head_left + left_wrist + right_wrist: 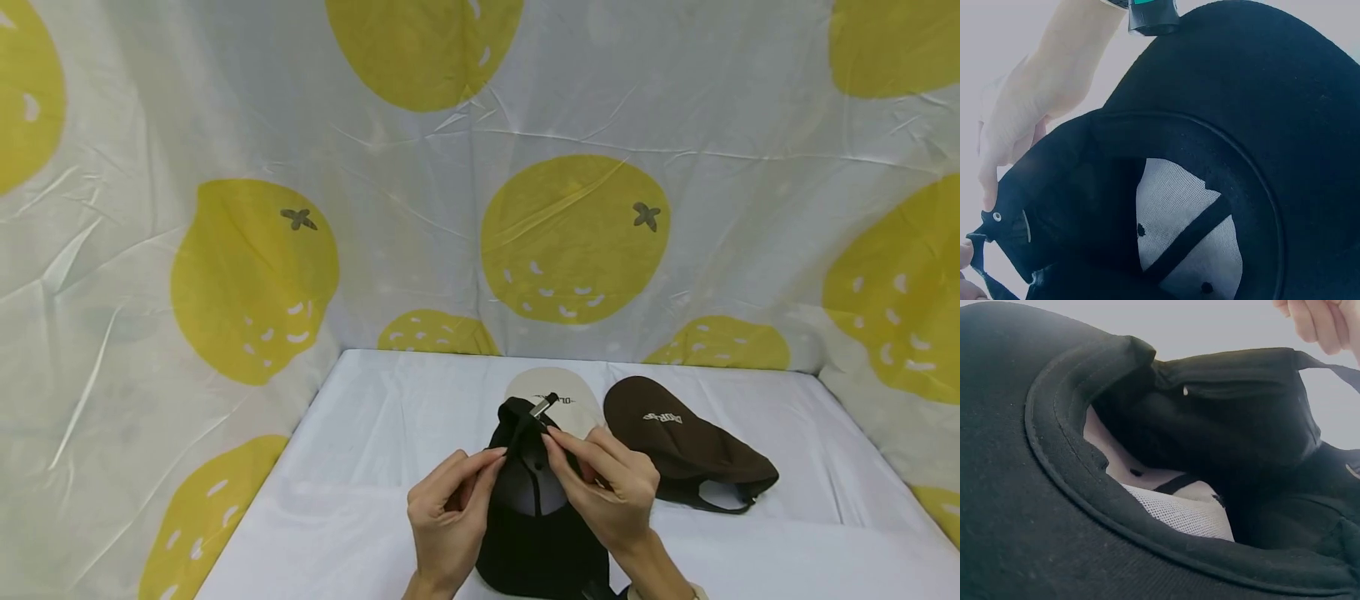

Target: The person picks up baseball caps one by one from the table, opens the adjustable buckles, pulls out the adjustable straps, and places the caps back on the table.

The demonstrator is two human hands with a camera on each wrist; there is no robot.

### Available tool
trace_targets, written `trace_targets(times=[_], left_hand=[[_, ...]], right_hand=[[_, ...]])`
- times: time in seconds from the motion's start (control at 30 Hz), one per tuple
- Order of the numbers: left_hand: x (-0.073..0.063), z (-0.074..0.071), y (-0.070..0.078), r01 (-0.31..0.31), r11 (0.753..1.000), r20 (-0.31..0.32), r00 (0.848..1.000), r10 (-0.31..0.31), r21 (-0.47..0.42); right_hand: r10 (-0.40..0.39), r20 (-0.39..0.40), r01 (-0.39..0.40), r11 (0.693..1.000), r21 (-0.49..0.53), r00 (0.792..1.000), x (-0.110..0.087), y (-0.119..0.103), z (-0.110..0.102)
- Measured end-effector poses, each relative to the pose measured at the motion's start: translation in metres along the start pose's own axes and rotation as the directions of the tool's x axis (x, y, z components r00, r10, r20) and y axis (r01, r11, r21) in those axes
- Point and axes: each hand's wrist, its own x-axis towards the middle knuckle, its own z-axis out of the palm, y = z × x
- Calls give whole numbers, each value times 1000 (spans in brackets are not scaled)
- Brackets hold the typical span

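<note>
Here, inward pinches by left hand (pixel 452 512) and right hand (pixel 617 490) on black cap (pixel 536 550) (near strap (pixel 978 255), probably).

The black cap (pixel 543 525) is tilted over the tabletop (pixel 375 433), brim (pixel 532 565) nearest, pale mesh lining (pixel 1169 187) exposed, back strap (pixel 520 432) raised with its silvery clasp (pixel 541 407).

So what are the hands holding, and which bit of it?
A black baseball cap: the left hand and right hand pinch it at the back, around its adjustment strap.
</note>
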Motion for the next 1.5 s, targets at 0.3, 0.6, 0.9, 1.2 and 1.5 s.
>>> trace_targets(times=[0.3,0.6,0.9,1.2,1.5], left_hand=[[-1,-1,-2,15,1000,14,1000,-15,-20],[-2,1,-3,-19,999,22,1000,20,-27],[-7,2,-1,-105,994,38,994,105,-7],[-9,-9,0,-147,988,6,989,147,37],[-9,-30,0,-72,994,-18,997,74,87]], right_hand=[[1,9,-1,1000,4,1000,-1,0,0],[-31,-33,30,999,-26,999,2,-1,1],[-80,-67,78,996,-32,995,-1,1,-1],[-94,-110,88,994,-58,989,-1,1,1],[-97,-144,90,995,-50,985,5,5,-3]])
